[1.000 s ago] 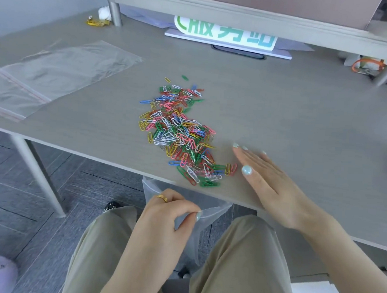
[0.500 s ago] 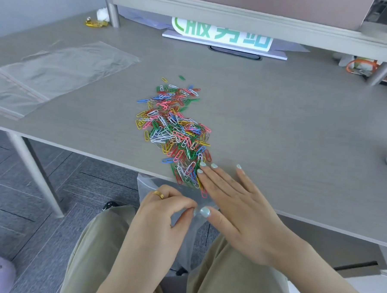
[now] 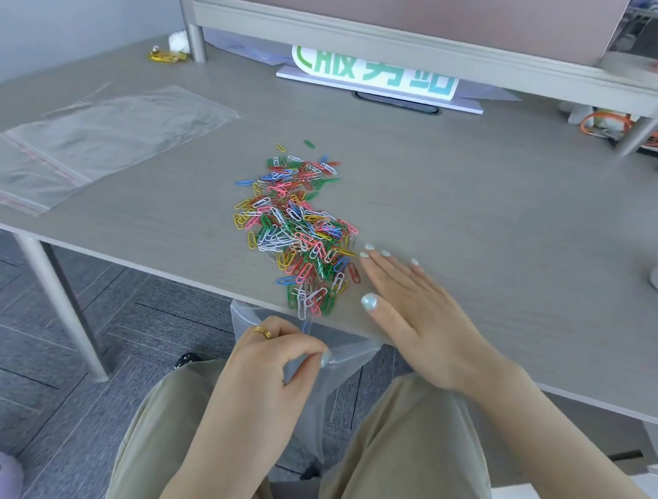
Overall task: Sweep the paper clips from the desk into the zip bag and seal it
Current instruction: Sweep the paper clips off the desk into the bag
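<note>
While left hand (image 3: 276, 357) fingers pinch it, zip bag (image 3: 324, 386) below desk (image 3: 474, 203) edge; right hand (image 3: 419, 315) flat beside paper clips (image 3: 298, 232).

Multicoloured paper clips (image 3: 296, 228) — grey desk (image 3: 476, 180)

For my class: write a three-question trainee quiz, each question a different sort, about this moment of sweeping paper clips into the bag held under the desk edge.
1. True or false: the right hand lies flat on the desk beside the paper clips.
2. Multiple choice: the left hand pinches A) a clip, B) the zip bag, C) the desk edge.
3. Fill in: more clear bags lie flat on the desk's ____ side, as the person sees it.

Key: 1 true; 2 B; 3 left.
</note>
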A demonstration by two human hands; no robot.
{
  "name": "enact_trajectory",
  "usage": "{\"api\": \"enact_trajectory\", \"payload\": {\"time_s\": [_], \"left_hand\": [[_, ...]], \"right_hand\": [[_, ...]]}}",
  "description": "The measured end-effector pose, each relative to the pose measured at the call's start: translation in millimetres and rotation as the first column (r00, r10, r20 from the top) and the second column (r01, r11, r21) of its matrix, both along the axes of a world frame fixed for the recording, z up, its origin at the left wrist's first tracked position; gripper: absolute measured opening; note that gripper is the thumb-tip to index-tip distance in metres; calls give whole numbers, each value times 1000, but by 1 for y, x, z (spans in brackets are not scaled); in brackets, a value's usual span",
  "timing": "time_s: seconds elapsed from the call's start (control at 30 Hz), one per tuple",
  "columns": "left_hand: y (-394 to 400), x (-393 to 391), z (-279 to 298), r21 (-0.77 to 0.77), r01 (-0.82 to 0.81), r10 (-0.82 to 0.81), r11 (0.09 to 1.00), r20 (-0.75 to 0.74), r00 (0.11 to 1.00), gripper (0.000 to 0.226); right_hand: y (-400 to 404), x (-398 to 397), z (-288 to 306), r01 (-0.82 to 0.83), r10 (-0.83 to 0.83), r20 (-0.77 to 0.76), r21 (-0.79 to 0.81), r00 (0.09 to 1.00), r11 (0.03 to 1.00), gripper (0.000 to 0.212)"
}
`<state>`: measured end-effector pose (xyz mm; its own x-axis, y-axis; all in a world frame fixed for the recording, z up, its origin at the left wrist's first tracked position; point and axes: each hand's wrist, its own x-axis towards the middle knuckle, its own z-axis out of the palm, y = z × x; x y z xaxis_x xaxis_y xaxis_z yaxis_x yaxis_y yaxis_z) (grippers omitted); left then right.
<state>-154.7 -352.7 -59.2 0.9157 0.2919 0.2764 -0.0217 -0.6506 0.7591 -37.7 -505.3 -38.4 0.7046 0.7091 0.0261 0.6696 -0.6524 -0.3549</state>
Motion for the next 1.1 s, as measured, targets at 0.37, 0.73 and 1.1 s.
{"api": "enact_trajectory", "payload": {"time_s": [0.37,0.73,1.1], "left_hand": [[6,4,4,2,4,-4,1000,-8,1000,13],[9,3,8,-9,-14,14,1000,9,1000,14],[9,4,11,10,-13,13,1000,17,1000,14]], "right_hand": [[1,-25,0,-245,253,41,-147,967,958,83],[6,4,8,-146,159,-138,96,978,985,72],[15,2,5,-211,210,-27,-173,977,962,83]]}}
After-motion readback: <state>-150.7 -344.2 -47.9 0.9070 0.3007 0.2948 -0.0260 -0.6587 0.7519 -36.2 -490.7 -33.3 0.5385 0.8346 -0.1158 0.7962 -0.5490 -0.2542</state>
